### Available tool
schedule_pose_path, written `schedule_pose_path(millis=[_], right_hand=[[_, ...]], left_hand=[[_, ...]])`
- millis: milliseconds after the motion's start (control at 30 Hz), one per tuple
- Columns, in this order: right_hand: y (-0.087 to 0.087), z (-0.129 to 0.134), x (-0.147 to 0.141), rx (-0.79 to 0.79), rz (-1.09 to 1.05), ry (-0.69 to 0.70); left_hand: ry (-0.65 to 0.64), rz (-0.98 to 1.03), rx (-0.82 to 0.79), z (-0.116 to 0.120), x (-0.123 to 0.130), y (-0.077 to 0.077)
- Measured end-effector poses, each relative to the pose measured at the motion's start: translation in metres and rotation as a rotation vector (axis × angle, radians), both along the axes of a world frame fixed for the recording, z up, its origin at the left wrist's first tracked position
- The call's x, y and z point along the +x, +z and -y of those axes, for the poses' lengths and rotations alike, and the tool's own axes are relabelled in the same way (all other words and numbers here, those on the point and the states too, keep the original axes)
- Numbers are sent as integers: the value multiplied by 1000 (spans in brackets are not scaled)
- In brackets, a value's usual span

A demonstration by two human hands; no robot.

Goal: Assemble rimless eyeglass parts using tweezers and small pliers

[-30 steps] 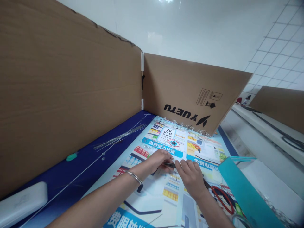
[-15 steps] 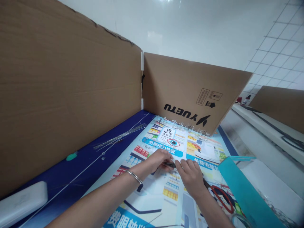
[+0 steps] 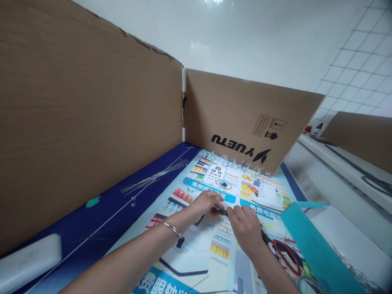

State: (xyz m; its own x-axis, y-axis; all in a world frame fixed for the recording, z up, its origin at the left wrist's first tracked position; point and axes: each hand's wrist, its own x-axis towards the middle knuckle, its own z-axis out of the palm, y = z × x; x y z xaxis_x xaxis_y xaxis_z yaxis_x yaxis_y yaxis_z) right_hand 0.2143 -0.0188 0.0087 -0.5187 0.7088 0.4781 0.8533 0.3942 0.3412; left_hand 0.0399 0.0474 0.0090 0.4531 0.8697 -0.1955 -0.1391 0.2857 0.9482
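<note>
Two hands over a flat poster (image 3: 188, 261) (likely steady backing): left hand (image 3: 204, 205) grip pinches a small dark piece (image 3: 219, 210); right hand (image 3: 245, 228) grip unclear.

Dark blue tabletop (image 3: 76, 230): printed poster sheet (image 3: 263, 192) at lower centre; clear thin rods (image 3: 154, 176) and white case (image 3: 29, 259) at left.

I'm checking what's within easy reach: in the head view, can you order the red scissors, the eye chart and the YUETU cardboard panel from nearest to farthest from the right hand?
From the right hand:
1. Red-handled scissors: to its right, just past the wrist.
2. Eye chart: ahead and slightly left.
3. YUETU cardboard panel: farthest ahead, standing at the far end.
</note>
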Motion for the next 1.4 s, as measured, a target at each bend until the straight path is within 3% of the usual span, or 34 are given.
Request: schedule_pose_path(millis=[733,1100,1400], right_hand=[[-8,6,-10,-125,-97,-154],[-7,3,-12,-294,-124,-192],[-10,1,-11,-366,-148,-215]], left_hand=[[-72,-55,235,-9,-4,-5],[-151,-127,264,-2,-9,7],[-212,-152,282,-6,-9,-3]])
